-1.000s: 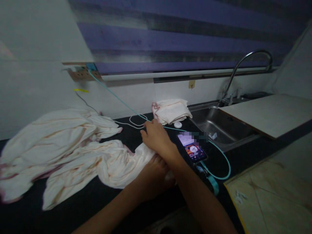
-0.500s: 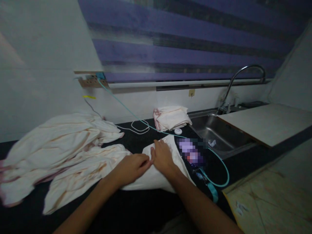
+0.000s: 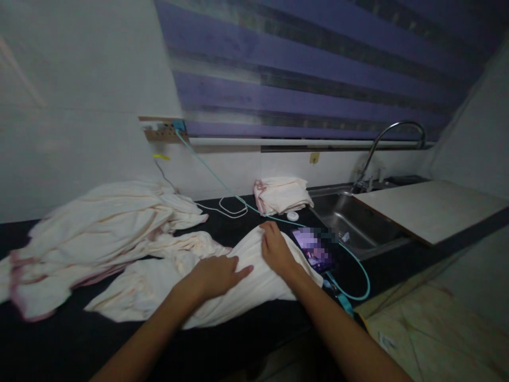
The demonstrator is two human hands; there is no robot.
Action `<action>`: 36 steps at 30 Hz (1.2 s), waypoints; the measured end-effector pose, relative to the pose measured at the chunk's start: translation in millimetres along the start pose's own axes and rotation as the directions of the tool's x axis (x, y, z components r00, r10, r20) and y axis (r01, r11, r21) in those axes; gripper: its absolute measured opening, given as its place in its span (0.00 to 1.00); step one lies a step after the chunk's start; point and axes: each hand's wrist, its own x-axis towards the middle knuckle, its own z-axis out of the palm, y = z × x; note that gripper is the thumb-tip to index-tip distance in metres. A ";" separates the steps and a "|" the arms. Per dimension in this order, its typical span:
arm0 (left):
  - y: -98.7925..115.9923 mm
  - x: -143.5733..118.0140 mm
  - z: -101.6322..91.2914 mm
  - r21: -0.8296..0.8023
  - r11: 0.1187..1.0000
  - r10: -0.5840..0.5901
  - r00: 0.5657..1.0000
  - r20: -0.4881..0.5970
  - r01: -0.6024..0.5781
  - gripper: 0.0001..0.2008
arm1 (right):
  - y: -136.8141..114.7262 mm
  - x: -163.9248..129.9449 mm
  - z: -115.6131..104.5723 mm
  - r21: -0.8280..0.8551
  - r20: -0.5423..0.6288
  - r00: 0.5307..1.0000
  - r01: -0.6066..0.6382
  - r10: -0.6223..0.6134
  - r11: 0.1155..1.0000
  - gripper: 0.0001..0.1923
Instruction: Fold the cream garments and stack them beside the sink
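Note:
A white cloth [image 3: 238, 297] lies rumpled across the dark counter in front of me, with creases running between my hands. On its left part rests my left hand [image 3: 214, 277], palm down, its thumb stretched out to the right and apart from the fingers. My right hand [image 3: 277, 249] has its fingers curled down onto the cloth's far edge and grips it there; the fingertips are partly hidden. To the left lies a larger heap of white cloth [image 3: 107, 223] with pink edging. A folded white cloth stack [image 3: 284, 195] with pink trim sits near the wall.
Right of the cloth lies a phone [image 3: 314, 249], partly blurred, with a teal cable [image 3: 363, 273] looping round to a wall socket [image 3: 163, 131]. A small white round object [image 3: 292, 216] lies behind it. Beyond are a steel sink [image 3: 358, 220], a curved faucet [image 3: 376, 143] and a pale board [image 3: 433, 204].
The cloth under my hands has been spread wider and pulled taut between them. My hands have moved apart, the left thumb no longer beside the right hand. The view has shifted slightly.

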 end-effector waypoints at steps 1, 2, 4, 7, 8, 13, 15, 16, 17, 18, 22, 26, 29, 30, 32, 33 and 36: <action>-3.4 1.5 0.2 0.013 0.999 -0.049 0.999 -0.008 0.049 0.35 | -1.4 -2.4 -2.7 -0.056 0.000 0.999 -0.036 0.036 0.998 0.22; -7.6 3.9 1.0 0.023 0.995 -0.096 0.995 -0.019 0.096 0.35 | -3.4 -5.3 -4.9 -0.128 0.017 0.996 -0.079 0.082 0.989 0.21; -17.0 10.3 3.8 0.032 0.983 -0.177 0.983 -0.043 0.179 0.35 | -8.7 -12.9 -7.4 -0.282 0.067 0.981 -0.156 0.181 0.947 0.18; -27.8 19.6 8.5 0.025 0.974 -0.221 0.970 -0.099 0.225 0.35 | -17.3 -25.7 -6.0 -0.403 0.117 0.958 -0.196 0.263 0.894 0.22; -29.8 21.6 9.8 0.018 0.974 -0.224 0.966 -0.130 0.228 0.35 | -19.8 -29.3 -4.9 -0.411 0.119 0.956 -0.199 0.268 0.890 0.25; -33.4 26.3 14.2 -0.058 0.984 -0.180 0.942 -0.284 0.170 0.29 | -27.5 -34.2 -6.4 -0.275 0.143 0.986 -0.040 0.082 0.961 0.28; -33.2 28.3 13.5 -0.083 0.992 -0.116 0.935 -0.336 0.093 0.24 | -27.9 -31.8 -9.4 -0.167 0.200 0.978 0.096 -0.062 0.981 0.26; -32.3 29.4 12.3 -0.093 0.994 -0.081 0.927 -0.367 0.050 0.21 | -27.6 -30.5 -10.8 -0.144 0.223 0.971 0.117 -0.083 0.983 0.25; -30.4 30.2 10.6 -0.102 0.995 -0.047 0.914 -0.403 0.006 0.18 | -26.9 -29.1 -12.1 -0.151 0.236 0.970 0.093 -0.055 0.984 0.25; -27.5 30.4 8.8 -0.108 0.993 -0.017 0.895 -0.446 -0.035 0.17 | -26.1 -27.7 -13.3 -0.183 0.232 0.973 0.032 0.011 0.983 0.24; -3.7 17.7 10.8 -0.060 0.986 0.094 0.817 -0.569 -0.156 0.17 | -23.4 -22.2 -16.7 -0.312 0.155 0.950 -0.214 0.272 0.926 0.24; 29.2 -20.0 43.6 0.038 0.977 0.209 0.899 -0.386 -0.211 0.17 | -24.6 -20.7 -13.2 -0.387 0.179 0.935 -0.219 0.306 0.896 0.22; 46.4 -51.9 67.3 0.015 0.995 0.101 0.947 -0.305 -0.101 0.18 | -27.1 -22.9 -6.1 -0.441 0.198 0.922 -0.219 0.332 0.871 0.32; 49.1 -60.8 70.2 -0.005 0.998 0.061 0.952 -0.300 -0.066 0.19 | -28.0 -23.4 -4.2 -0.451 0.207 0.913 -0.230 0.352 0.862 0.35; 48.6 -74.2 68.2 -0.036 0.999 0.009 0.957 -0.292 -0.020 0.19 | -29.7 -22.0 -3.0 -0.461 0.238 0.890 -0.249 0.389 0.852 0.38; 45.2 -78.5 64.5 -0.037 0.999 -0.012 0.956 -0.292 0.002 0.19 | -30.3 -19.9 -3.7 -0.465 0.259 0.876 -0.256 0.407 0.847 0.38; 23.7 -81.5 52.7 0.000 0.999 -0.041 0.942 -0.332 0.044 0.22 | -31.3 -8.7 -8.3 -0.477 0.301 0.840 -0.277 0.451 0.834 0.36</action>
